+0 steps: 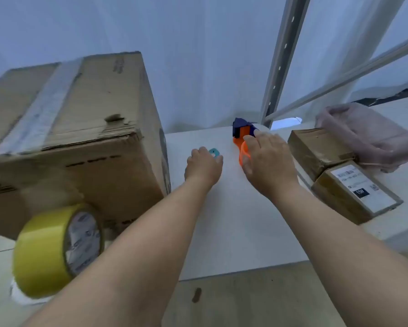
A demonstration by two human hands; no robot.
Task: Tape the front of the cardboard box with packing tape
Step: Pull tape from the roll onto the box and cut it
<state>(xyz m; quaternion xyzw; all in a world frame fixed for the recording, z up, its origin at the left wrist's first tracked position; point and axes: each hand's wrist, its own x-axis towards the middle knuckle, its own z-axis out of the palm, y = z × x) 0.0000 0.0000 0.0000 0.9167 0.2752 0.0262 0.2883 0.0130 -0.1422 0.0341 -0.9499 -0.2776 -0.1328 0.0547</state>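
Note:
A large worn cardboard box (87,138) stands at the left on the white table (233,232), with a strip of clear tape along its top. A roll of yellow packing tape (54,251) stands on edge against the box's front lower corner. My left hand (204,167) is curled around a small teal object (214,152) on the table. My right hand (267,161) lies over the handle of an orange tape dispenser (243,149) with a dark blue head, fingers spread; the thumb touches the handle.
Two small brown parcels (321,149) (354,192), one with a white label, lie at the right. Behind them sits a pinkish plastic bag (368,135). A grey metal shelf post (280,62) rises behind the table. The table's front edge runs below my forearms.

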